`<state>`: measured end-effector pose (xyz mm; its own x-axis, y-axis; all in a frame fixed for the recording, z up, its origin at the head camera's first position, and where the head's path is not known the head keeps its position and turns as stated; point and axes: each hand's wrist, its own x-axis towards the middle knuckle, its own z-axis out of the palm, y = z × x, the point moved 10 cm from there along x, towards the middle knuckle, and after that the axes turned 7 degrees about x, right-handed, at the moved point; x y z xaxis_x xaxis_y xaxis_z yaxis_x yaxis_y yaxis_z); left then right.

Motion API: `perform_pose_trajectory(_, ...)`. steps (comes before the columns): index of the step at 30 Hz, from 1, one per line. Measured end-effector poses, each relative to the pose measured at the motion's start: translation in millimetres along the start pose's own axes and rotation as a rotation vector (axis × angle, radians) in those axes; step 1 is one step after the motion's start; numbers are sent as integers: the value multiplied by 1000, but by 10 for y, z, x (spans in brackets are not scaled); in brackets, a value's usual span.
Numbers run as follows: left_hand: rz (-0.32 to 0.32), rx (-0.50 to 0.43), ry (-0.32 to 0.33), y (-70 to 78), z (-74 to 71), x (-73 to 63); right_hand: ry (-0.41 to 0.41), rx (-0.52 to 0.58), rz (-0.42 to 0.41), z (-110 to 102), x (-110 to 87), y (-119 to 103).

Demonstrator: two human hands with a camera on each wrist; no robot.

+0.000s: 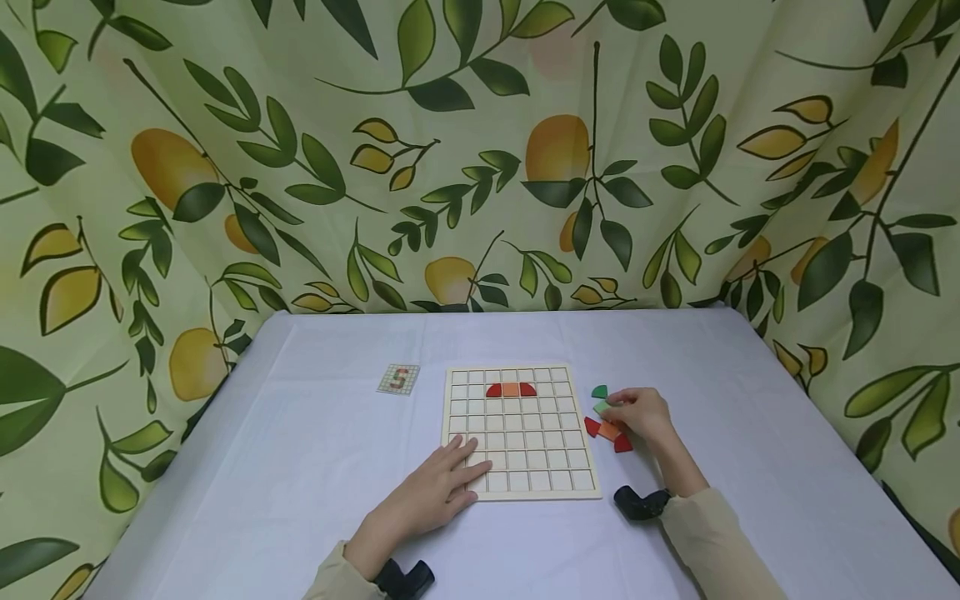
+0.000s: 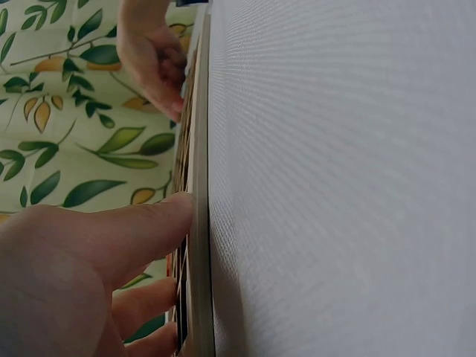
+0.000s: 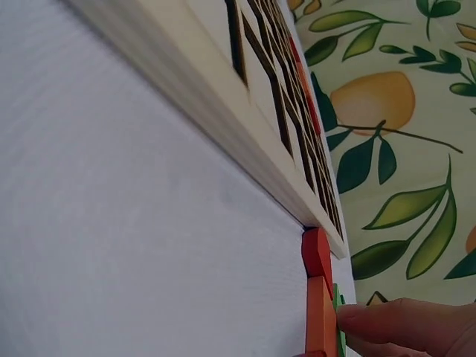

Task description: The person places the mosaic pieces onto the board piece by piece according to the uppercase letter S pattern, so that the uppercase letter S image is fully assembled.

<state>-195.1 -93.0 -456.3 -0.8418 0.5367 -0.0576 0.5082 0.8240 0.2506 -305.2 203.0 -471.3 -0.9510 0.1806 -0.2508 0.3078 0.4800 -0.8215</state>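
Left fingers point(image 1: 472, 472) spread on the grid board point(image 1: 540, 460). Right fingers point(image 1: 624, 398) touched the light-green tile point(image 1: 601, 407), pinch unclear; slipping could nudge the loose orange tile point(image 1: 609, 431) nearby.

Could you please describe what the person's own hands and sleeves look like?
The left hand and right hand are both bare, with no gloves. Both arms wear plain beige fabric sleeves: left sleeve, right sleeve. A rounded, bent black device shows at each wrist: left device, right device. No cables or markings can be made out.
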Motion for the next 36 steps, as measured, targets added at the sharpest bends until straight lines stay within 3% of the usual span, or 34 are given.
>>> perform_pose_trajectory(6, 0, -4, -5, 4, 6, 1, -51, -15, -13, 55, 29, -8)
perform_pose_trajectory(12, 2, 2, -7, 14, -3, -1, -31, -39, 16, 8, 51, 73)
perform_pose_trajectory(25, -7, -10, -8, -7, 5, 4, -14, -51, 0, -17, 75, 68)
perform_pose_trajectory(36, -4, -1, -11, -3, 2, -1, -40, -19, -33, 34, 30, -50)
